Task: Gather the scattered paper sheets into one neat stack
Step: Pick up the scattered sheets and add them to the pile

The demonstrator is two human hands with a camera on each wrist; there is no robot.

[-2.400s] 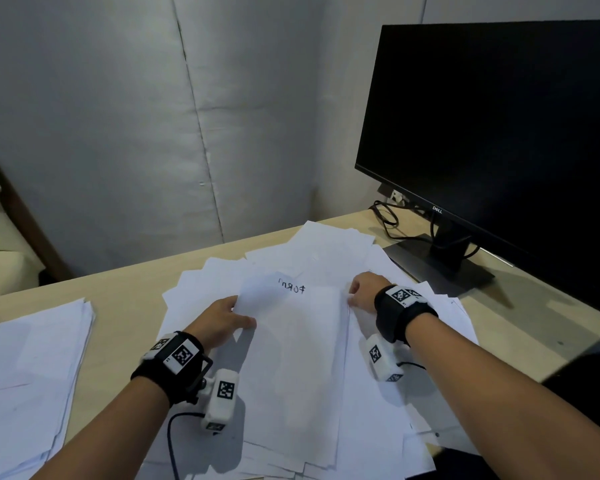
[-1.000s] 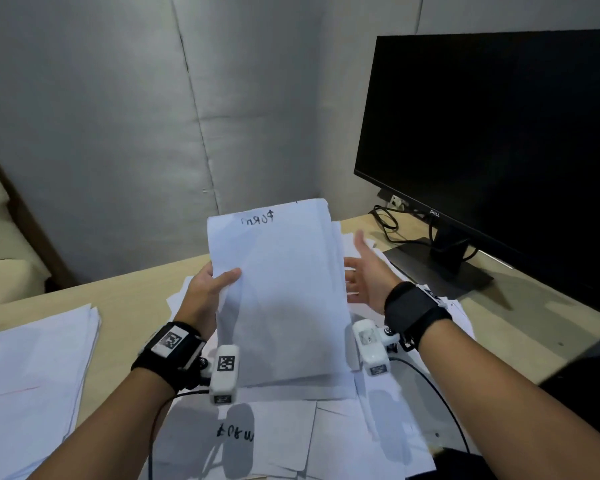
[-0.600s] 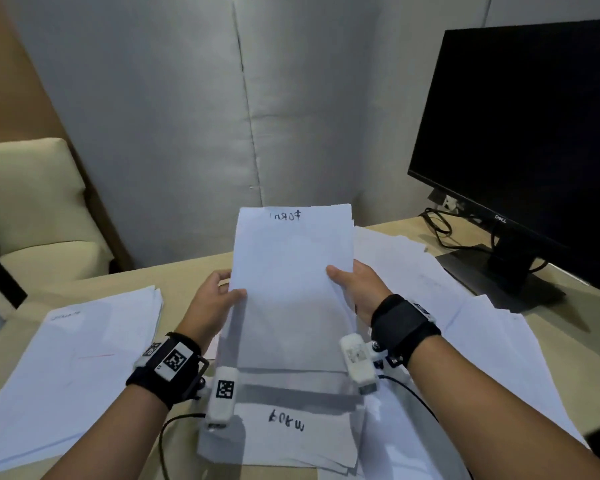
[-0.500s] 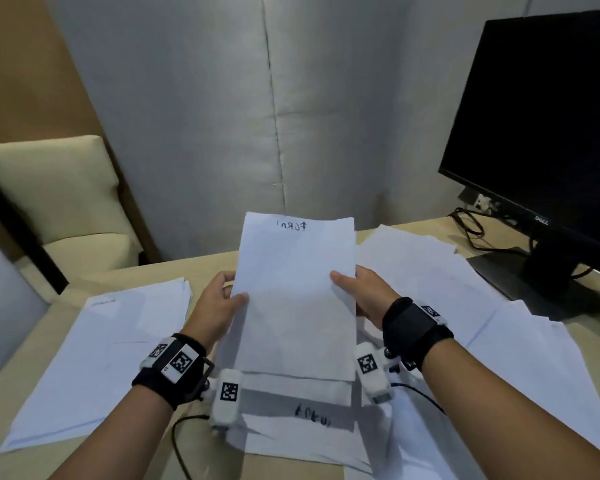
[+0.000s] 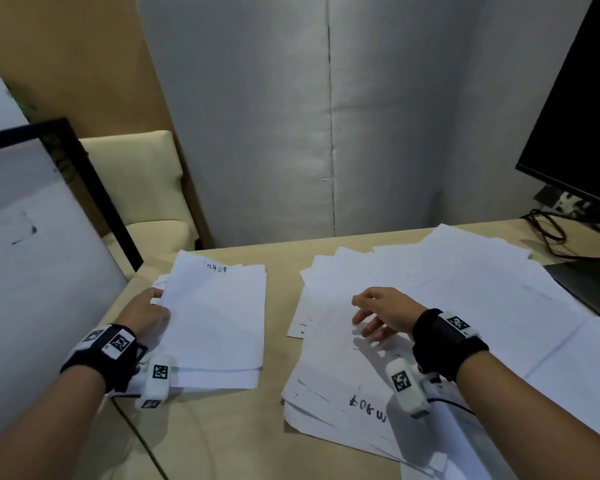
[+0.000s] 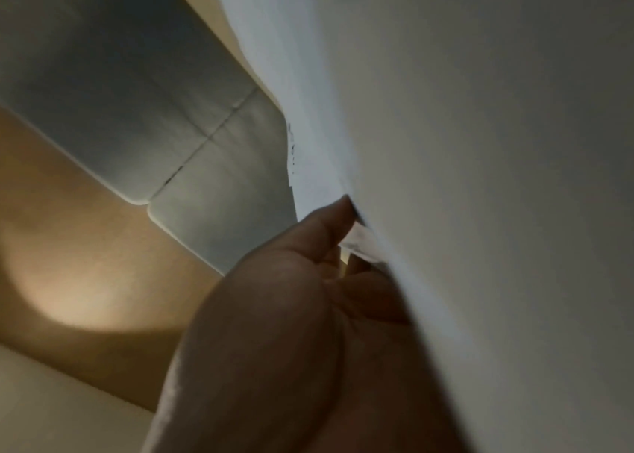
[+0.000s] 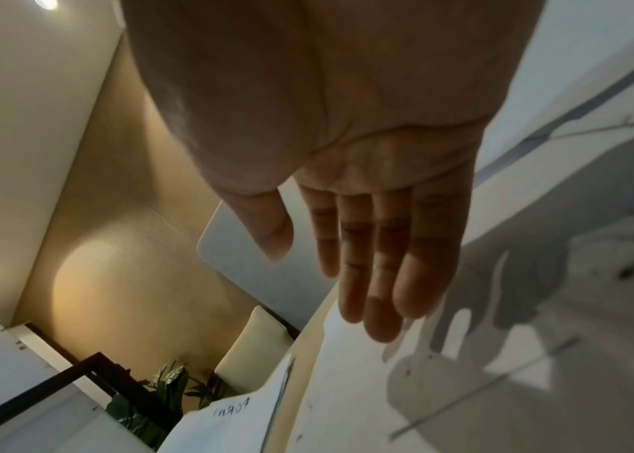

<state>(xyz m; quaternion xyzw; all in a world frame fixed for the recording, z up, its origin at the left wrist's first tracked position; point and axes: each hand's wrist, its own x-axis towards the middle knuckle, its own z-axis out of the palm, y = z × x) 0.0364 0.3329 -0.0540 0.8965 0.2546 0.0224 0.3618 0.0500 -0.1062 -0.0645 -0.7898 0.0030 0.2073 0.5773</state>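
white sheets are sitting in two groups on the tabletop (image 5: 222,431) — a fairly neat stack (image 5: 219,317) on the left, a loose spread (image 5: 430,292) still waiting on the right, so the job looks roughly part done. left hand (image 5: 146,311) is pinching the stack's left edge; right hand (image 5: 383,311) is hovering open and empty over the spread. half a second ago both hands were holding that bundle upright — now it is lying flat on the stack.
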